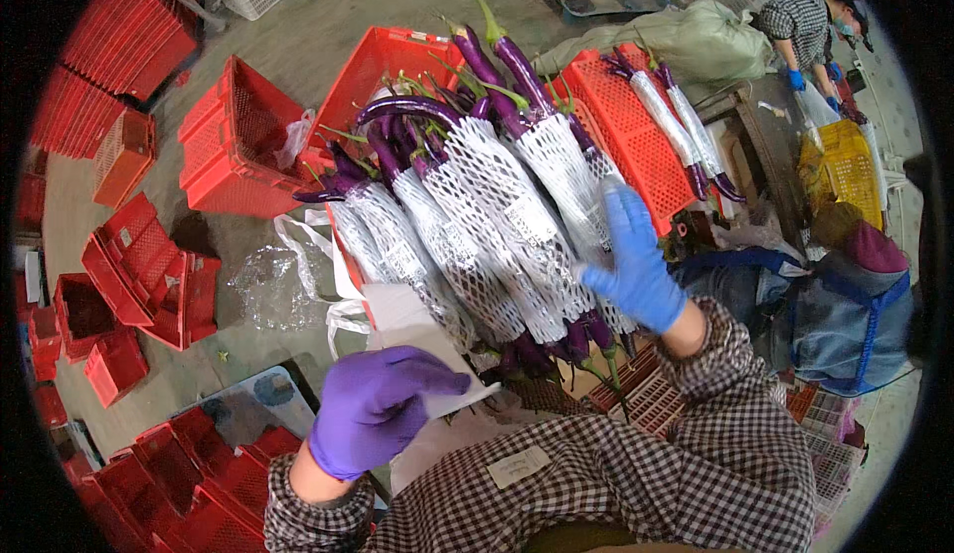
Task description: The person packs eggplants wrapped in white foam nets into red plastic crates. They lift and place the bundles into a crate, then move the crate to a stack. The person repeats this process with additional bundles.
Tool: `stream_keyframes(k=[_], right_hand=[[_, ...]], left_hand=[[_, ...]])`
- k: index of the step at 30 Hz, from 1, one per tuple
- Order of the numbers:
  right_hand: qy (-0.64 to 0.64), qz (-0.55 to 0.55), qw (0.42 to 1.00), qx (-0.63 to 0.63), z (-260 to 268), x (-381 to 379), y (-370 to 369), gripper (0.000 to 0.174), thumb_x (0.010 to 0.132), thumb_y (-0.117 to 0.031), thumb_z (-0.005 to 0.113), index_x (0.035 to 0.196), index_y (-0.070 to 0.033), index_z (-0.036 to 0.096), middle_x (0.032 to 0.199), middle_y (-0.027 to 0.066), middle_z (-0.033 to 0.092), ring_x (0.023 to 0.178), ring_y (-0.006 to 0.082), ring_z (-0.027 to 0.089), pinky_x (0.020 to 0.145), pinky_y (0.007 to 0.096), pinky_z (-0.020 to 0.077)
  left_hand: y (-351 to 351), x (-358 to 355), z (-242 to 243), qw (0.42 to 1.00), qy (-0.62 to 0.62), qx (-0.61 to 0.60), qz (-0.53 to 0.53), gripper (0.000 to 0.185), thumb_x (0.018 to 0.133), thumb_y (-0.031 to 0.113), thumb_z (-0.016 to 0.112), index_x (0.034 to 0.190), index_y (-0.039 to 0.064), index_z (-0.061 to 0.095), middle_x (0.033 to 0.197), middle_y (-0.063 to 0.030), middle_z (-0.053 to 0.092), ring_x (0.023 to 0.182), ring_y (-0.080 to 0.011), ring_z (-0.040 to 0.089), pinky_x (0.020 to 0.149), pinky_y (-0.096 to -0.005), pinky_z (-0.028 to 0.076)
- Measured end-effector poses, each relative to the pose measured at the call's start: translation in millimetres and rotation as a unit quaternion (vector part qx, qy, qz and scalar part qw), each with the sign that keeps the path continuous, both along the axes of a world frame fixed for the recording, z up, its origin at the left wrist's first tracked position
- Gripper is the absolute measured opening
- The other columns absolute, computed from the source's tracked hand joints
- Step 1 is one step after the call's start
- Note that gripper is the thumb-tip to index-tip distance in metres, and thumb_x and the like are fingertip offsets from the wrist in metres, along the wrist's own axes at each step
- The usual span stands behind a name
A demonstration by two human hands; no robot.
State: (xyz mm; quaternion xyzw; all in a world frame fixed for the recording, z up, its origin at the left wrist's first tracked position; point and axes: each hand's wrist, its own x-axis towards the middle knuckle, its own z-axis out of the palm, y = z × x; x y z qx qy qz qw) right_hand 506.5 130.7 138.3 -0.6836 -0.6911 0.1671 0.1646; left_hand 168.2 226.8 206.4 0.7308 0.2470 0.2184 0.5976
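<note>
In the lower left, my left hand [384, 408], in a purple glove, pinches the edge of a white sheet [406, 318]. This sheet lies along the near left side of a heap of long purple eggplants. My right hand [633, 255], in a blue glove, has its fingers apart over the heap's right end, beside a sleeved eggplant bundle [563, 173]. White foam net sleeves [484, 217] wrap the middles of the bundles, and several sleeves bear printed labels. Purple necks [488, 65] with green stems stick out at the far end. The heap hides most of what carries it.
Beyond the heap is a red crate [365, 61]; an empty-looking red crate [238, 136] stands left. Two wrapped bundles [667, 117] lie on a red crate at the right. A denim-blue bag [850, 322] sits right. A co-worker [801, 24] bends over a yellow crate [842, 173].
</note>
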Motion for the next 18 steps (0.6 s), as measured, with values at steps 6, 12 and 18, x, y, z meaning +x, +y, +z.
stream_keyframes(k=[6, 12, 18], right_hand=[[0.409, 0.106, 0.898, -0.122, 62.2, -64.6, -0.5, 0.049, 0.083, -0.037, 0.071, 0.115, -0.001, 0.062, 0.101, 0.0159, 0.066, 0.095, 0.0306, 0.065, 0.086, 0.0368, 0.0503], [0.299, -0.026, 0.953, 0.024, 54.6, 29.9, 11.4, 0.018, 0.085, -0.016, 0.067, 0.097, -0.003, 0.064, 0.089, 0.0104, 0.066, 0.080, 0.0228, 0.066, 0.074, 0.0334, 0.0522], [0.257, -0.382, 0.870, 0.179, -103.1, 322.8, 70.1, 0.010, 0.091, -0.010, 0.063, 0.095, -0.001, 0.061, 0.086, 0.0048, 0.062, 0.076, 0.0116, 0.054, 0.071, 0.0260, 0.0475]], left_hand=[[11.8, 56.0, 12.1, 0.997, 0.020, 0.072, -0.009, 0.016, 0.070, 0.003, 0.071, 0.085, 0.007, 0.070, 0.068, -0.0082, 0.059, 0.057, -0.0245, 0.059, 0.051, -0.0324, 0.044], [24.4, 79.5, 13.6, 0.965, 0.206, 0.092, 0.134, 0.023, 0.066, 0.005, 0.079, 0.065, 0.001, 0.057, 0.059, -0.0096, 0.054, 0.050, -0.0187, 0.053, 0.048, -0.0285, 0.041], [42.2, 52.7, -25.8, 0.908, 0.169, -0.005, 0.384, 0.026, 0.069, 0.001, 0.071, 0.068, 0.006, 0.045, 0.066, 0.0016, 0.043, 0.064, -0.0081, 0.039, 0.058, -0.0221, 0.032]])
